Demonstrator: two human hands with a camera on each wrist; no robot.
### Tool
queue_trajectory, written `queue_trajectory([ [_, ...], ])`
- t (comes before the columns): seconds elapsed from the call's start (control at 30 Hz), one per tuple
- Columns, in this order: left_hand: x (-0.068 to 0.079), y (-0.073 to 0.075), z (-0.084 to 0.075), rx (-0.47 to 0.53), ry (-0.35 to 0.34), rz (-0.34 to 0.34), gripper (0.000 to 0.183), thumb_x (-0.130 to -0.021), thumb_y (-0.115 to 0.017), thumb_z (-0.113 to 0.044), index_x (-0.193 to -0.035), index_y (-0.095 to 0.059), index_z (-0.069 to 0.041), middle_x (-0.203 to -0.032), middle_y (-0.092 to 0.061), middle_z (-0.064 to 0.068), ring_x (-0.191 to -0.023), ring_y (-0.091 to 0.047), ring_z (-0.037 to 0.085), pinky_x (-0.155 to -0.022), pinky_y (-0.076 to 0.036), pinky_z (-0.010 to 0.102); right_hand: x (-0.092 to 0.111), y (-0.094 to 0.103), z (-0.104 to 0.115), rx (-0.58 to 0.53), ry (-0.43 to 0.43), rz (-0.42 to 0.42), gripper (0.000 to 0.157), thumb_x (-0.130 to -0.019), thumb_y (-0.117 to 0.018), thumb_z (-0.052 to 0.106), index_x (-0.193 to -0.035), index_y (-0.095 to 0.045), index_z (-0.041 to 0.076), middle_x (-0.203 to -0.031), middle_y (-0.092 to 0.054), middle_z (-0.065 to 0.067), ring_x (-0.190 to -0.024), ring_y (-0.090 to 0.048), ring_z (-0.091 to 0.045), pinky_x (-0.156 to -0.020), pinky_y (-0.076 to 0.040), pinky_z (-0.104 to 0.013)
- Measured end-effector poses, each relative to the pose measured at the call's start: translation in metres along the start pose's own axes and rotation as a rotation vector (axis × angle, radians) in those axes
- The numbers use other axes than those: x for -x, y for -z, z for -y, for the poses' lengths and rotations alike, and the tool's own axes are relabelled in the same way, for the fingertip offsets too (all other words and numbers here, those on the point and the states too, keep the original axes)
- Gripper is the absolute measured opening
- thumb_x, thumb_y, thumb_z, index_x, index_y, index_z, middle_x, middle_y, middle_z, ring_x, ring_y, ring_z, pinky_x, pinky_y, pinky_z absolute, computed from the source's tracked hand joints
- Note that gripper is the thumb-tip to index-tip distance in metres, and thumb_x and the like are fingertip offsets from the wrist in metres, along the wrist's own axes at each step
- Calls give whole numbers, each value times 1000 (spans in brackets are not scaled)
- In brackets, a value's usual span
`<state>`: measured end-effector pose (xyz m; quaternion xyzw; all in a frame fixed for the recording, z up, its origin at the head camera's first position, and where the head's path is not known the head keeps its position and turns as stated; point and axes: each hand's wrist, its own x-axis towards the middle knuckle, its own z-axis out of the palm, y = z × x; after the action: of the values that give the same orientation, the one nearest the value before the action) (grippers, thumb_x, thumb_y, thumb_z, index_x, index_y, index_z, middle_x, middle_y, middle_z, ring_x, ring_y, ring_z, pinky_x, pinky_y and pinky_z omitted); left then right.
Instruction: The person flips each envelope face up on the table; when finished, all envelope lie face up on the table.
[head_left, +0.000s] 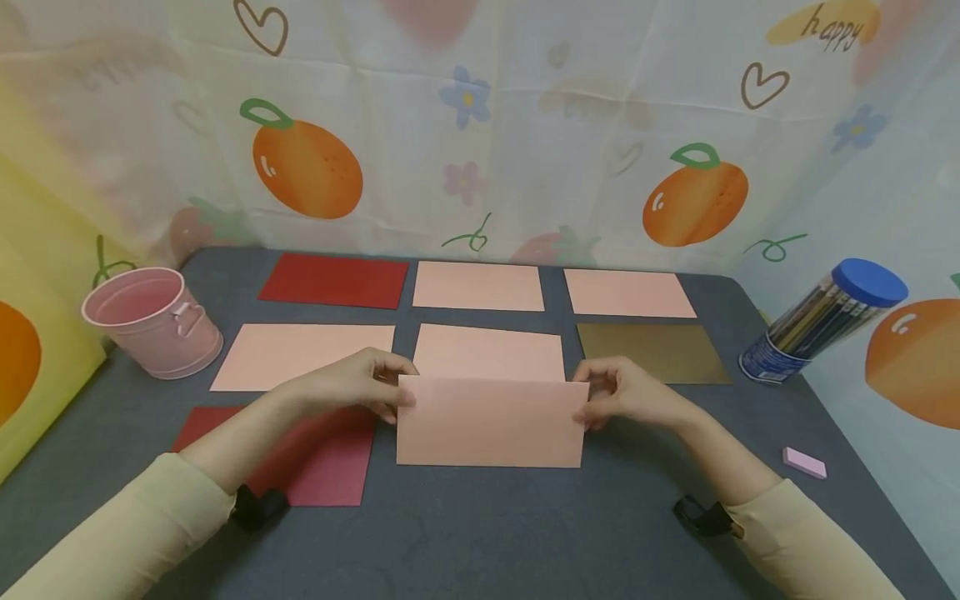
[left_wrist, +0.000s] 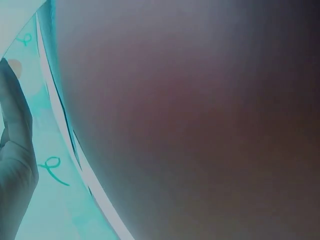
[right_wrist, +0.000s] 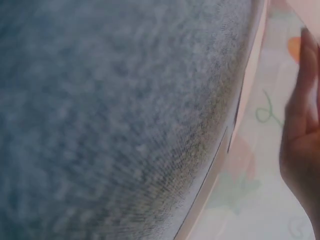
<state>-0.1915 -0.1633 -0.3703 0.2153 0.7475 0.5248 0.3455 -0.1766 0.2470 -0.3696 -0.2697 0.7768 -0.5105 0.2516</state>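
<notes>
Both hands held a pale pink card [head_left: 491, 423]

Card was at front centre of the grey table [head_left: 465, 546], long side running left to right; whether its lower edge touched the table, cannot tell. Left hand [head_left: 360, 385] pinched its left edge near the upper corner, thumb on the front face. Right hand [head_left: 622, 392] pinched the right edge the same way, near the other upper corner. Wrist views showed only part of each hand, at the frame's side.

Directly behind, a pink middle card [head_left: 491, 350] lay flat, its near part hidden. Left of that, a peach card [head_left: 300, 354], partly covered by the left hand; right, an olive card [head_left: 656, 352]. Front left, a rosy red card [head_left: 326, 471] lay under the left forearm. Back row, left to right: dark red card [head_left: 333, 282], peach back card [head_left: 477, 287], pink back card [head_left: 630, 294].

Farther out: pink bucket [head_left: 161, 333] at left, blue-lidded pencil tub [head_left: 825, 317] leaning at right, pink eraser [head_left: 804, 463] nearer the front. Fruit-print curtain [head_left: 555, 167] hung behind.
</notes>
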Motion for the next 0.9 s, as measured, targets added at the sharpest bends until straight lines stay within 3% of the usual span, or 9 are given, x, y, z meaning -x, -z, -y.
queue_trajectory([
  [0.1, 2, 6, -1, 70, 23, -6, 19, -98, -60, -24, -104, -65, -7, -87, -69, 1, -78, -68, 16, -79, -61, 36, 2, 0, 2, -13, 54, -66, 15, -84, -73, 0, -93, -61, -5, -82, -72, 5, -61, -67, -18, -61, -60, -36],
  [0.17, 3, 10, -1, 136, 48, -8, 27, -102, -53, -32, -102, -63, -7, -84, -65, 1, -75, -67, 16, -79, -60, 35, 3, 0, 3, -29, 77, -109, 14, -84, -73, -2, -91, -62, -5, -82, -72, 6, -62, -68, -19, -61, -60, -35],
  [0.33, 4, 15, -2, 228, 181, -17, 54, -104, -37, -48, -128, -45, -1, -86, -69, 3, -72, -69, 16, -74, -60, 29, 4, 0, 3, -31, 119, -224, 10, -83, -73, -2, -88, -64, -3, -80, -72, 8, -66, -70, -15, -60, -59, -32],
  [0.4, 4, 14, -2, 220, 217, -2, 54, -104, -38, -44, -135, -40, 1, -88, -75, 5, -71, -71, 15, -72, -60, 27, 4, 0, 3, -18, 140, -249, 9, -83, -75, 0, -86, -66, -1, -81, -72, 8, -67, -69, -11, -60, -58, -30],
  [0.53, 3, 10, -1, 249, 203, 29, 31, -102, -46, -22, -122, -53, 0, -95, -77, 9, -70, -73, 13, -68, -60, 23, 2, -2, 3, -1, 210, -247, 7, -82, -76, -1, -88, -72, 1, -85, -74, 9, -71, -67, -6, -61, -56, -25],
  [0.63, 3, 9, -1, 302, 212, 7, 20, -99, -54, -15, -113, -58, -2, -94, -75, 5, -69, -71, 8, -67, -59, 18, 0, -3, 2, 8, 272, -219, 11, -82, -74, -6, -91, -75, -1, -91, -75, 9, -80, -69, -7, -66, -57, -23],
  [0.73, 3, 8, -1, 332, 246, -40, 40, -95, -63, -12, -129, -51, 4, -94, -68, 0, -73, -67, 4, -69, -58, 16, -1, -3, 2, 45, 287, -206, 15, -82, -74, -5, -95, -76, 1, -106, -73, 4, -100, -68, -7, -78, -58, -21],
  [0.83, 3, 8, -1, 328, 269, -70, 65, -92, -65, -10, -145, -32, 8, -95, -59, 0, -74, -63, 3, -72, -58, 16, 0, -3, 2, 67, 247, -188, 17, -82, -74, -3, -99, -76, 1, -129, -64, -11, -121, -61, -10, -90, -56, -21],
  [0.9, 2, 7, -1, 330, 272, -77, 70, -91, -66, -8, -148, -28, 7, -98, -57, 2, -73, -62, 3, -72, -58, 16, 1, -3, 3, 45, 194, -170, 20, -82, -73, -4, -102, -74, -2, -143, -52, -22, -130, -56, -11, -92, -57, -23],
])
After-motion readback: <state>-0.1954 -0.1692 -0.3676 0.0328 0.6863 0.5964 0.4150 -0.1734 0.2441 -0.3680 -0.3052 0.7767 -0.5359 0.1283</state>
